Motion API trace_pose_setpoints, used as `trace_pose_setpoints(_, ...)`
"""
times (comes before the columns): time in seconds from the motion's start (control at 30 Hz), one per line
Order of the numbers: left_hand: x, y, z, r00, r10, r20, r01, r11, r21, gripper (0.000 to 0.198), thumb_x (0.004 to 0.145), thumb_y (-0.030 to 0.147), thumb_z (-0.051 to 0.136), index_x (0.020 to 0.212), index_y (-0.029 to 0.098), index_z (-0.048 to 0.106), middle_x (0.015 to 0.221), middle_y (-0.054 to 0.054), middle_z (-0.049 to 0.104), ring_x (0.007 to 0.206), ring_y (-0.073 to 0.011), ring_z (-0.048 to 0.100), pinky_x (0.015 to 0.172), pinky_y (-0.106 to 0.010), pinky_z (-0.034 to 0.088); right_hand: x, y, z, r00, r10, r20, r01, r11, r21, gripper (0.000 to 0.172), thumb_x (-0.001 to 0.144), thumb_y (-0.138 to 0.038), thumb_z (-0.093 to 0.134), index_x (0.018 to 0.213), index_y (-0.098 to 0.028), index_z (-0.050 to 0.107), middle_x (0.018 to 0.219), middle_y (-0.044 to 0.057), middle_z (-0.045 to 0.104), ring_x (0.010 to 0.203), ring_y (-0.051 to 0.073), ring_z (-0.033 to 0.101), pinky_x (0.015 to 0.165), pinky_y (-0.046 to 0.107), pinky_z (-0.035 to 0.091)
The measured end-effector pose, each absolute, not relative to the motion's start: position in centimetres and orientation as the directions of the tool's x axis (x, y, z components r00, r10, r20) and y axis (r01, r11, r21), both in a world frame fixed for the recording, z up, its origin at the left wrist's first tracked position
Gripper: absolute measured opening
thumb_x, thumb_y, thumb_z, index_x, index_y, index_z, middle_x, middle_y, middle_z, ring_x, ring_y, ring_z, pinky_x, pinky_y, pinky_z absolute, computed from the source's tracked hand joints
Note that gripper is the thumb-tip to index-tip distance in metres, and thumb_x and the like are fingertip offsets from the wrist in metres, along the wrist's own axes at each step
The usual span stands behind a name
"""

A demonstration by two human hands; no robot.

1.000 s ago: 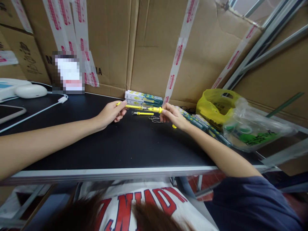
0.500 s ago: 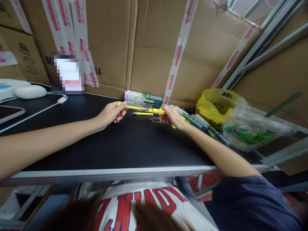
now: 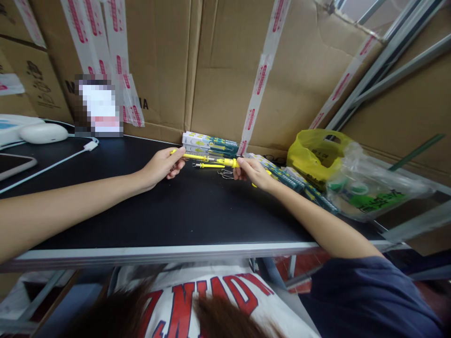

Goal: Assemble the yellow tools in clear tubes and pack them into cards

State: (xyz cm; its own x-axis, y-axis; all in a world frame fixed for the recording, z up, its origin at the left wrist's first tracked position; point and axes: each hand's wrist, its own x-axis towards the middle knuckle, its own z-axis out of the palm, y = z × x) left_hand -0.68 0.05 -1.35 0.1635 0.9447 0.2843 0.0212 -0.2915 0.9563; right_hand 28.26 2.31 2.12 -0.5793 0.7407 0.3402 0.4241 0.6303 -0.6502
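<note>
A slender yellow tool [image 3: 213,160] with a metallic middle stretches between two hands over the black table [image 3: 169,211]; read the clock from its centre. At nine o'clock the left grip [image 3: 165,166] pinches one end, thumb on top, with a bit of yellow poking out past it. At three o'clock the right grip [image 3: 252,171] grasps the opposite end between thumb and fingers. A second yellow tool [image 3: 213,165] lies on the table at six o'clock, with metal wire pieces [image 3: 225,174] near five. Printed boxes [image 3: 211,144] sit at twelve, against cardboard [image 3: 225,70]; more packages [image 3: 282,177] lie between three and four, beside a yellow plastic bag [image 3: 299,157] at three. A white rounded case [image 3: 44,133] rests between nine and ten
</note>
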Motion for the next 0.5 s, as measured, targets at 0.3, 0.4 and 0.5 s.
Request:
trace_pose_setpoints(0.3, -0.61, 0.02, -1.27, 0.165, 0.941, 0.295, 0.003, -0.299, 0.954, 0.043, 0.085, 0.058, 0.054, 0.077, 0.016, 0.048, 0.061, 0.005, 0.046, 0.04, -0.0026, 0.036, 0.035, -0.015, 0.026, 28.05, 1.91, 2.39, -0.58, 0.727, 0.367, 0.325, 0.62, -0.714, 0.037, 0.09, -0.058, 0.048, 0.091, -0.022, 0.039, 0.062, -0.004, 0.062, 0.048, 0.009, 0.052, 0.044, 0.02, 0.038)
trace_pose_setpoints(0.4, -0.58, -0.03, -1.2, 0.158, 0.942, 0.296, 0.001, -0.3, 0.954, 0.042, 0.085, 0.057, 0.054, 0.078, 0.016, 0.048, 0.061, 0.005, 0.046, 0.04, -0.0026, 0.036, 0.035, -0.015, 0.026, 28.0, 1.75, 2.41, -0.595, 0.714, 0.369, 0.3, 0.624, -0.722, 0.032, 0.09, -0.051, 0.052, 0.091, -0.023, 0.036, 0.064, -0.004, 0.062, 0.048, 0.008, 0.052, 0.045, 0.02, 0.038)
trace_pose_setpoints(0.5, -0.59, 0.01, -1.24, 0.159, 0.943, 0.292, 0.004, -0.296, 0.955, 0.043, 0.085, 0.058, 0.054, 0.077, 0.016, 0.048, 0.061, 0.004, 0.046, 0.04, -0.0027, 0.037, 0.035, -0.015, 0.027, 27.92, 1.62, 2.41, -0.605, 0.701, 0.377, 0.302, 0.641, -0.706, 0.031, 0.092, -0.051, 0.047, 0.086, -0.021, 0.038, 0.064, -0.003, 0.062, 0.049, 0.008, 0.051, 0.046, 0.02, 0.039)
